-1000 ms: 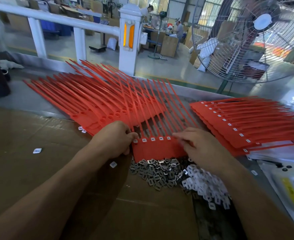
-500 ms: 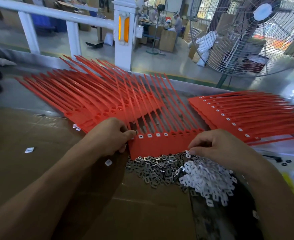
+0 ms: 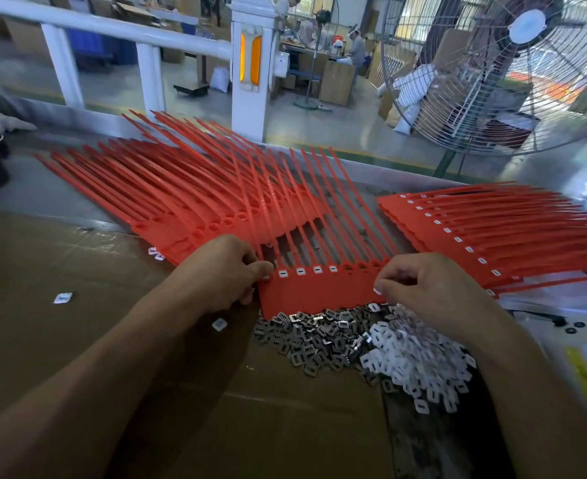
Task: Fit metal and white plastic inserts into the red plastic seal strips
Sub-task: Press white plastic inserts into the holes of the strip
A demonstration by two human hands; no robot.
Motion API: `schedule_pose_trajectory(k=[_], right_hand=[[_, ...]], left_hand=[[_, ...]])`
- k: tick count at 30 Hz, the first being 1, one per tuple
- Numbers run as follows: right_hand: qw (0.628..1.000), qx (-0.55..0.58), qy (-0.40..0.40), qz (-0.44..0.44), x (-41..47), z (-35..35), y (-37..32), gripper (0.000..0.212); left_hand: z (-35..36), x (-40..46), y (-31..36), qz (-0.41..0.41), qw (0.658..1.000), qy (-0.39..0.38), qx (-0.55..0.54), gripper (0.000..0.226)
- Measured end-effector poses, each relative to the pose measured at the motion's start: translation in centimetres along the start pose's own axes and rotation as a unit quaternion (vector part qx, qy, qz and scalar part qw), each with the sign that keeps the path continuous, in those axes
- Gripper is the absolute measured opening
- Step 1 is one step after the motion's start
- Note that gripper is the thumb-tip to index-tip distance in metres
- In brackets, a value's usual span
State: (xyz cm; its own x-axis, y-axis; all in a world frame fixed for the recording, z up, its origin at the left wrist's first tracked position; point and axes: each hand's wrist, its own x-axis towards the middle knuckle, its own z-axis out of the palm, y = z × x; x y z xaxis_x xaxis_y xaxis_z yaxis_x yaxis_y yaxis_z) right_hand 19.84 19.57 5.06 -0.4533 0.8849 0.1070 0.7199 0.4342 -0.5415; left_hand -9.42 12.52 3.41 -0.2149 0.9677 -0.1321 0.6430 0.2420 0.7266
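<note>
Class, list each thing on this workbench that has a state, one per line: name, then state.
Red plastic seal strip sheet under the hands: flat, four white inserts fitted, slots to their right unfilled.
Left hand: pinches the sheet's left edge.
Right hand: fingers curled; a small white piece at the fingertips.
Grey metal inserts: loose pile.
White plastic inserts: loose pile.
Red strip stack at right: white inserts fitted.
Red strip stack at left: slots empty.

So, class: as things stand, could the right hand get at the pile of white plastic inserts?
Probably yes. The right hand is right above the white inserts, with nothing lying between them; the metal inserts lie off to one side.
</note>
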Motion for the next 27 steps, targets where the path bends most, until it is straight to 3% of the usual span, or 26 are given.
schedule_pose_trajectory(k=[8,27], right_hand=[[0.993,0.093,0.075,0.023,1.0,1.8,-0.3,0.014],[0.997,0.027,0.067,-0.003,3.4,4.1,-0.8,0.013]], left_hand=[[0.0,0.1,0.0,-0.002,1.0,-0.011,-0.002,0.028],[0.0,0.0,-0.1,-0.003,1.0,-0.015,-0.008,0.027]])
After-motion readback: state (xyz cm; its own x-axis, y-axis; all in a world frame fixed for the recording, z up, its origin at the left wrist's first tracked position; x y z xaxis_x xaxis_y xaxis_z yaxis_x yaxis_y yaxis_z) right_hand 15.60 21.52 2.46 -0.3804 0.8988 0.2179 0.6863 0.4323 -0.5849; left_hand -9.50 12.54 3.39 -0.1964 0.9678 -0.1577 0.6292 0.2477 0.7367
